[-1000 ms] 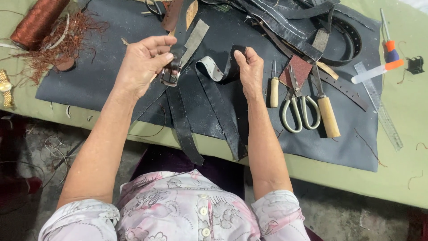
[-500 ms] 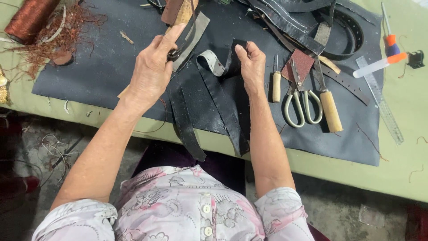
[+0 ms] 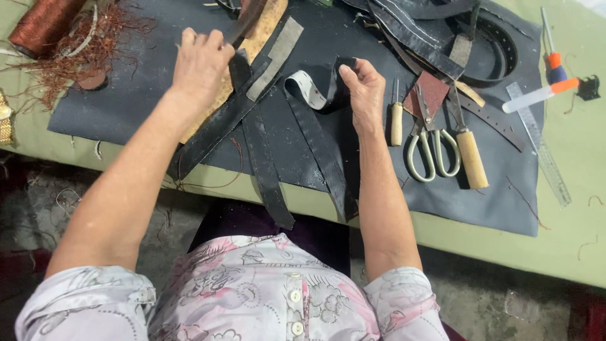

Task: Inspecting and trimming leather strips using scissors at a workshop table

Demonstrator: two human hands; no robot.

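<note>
The left hand (image 3: 201, 62) is clamped on a black leather strap (image 3: 218, 123); the right hand (image 3: 363, 88), at 3 o'clock, pinches a folded strip (image 3: 312, 91). Better keep both taut and flat on the dark mat (image 3: 126, 95).

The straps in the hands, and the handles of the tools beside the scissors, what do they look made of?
The straps look like dark leather: matt, limp, with a paler underside where one folds at the right hand. It could be imitation. The tool handles look like pale, smooth bare wood.

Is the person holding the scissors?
No, the scissors lie on the dark mat, while the right hand and left hand grip black straps.
</note>
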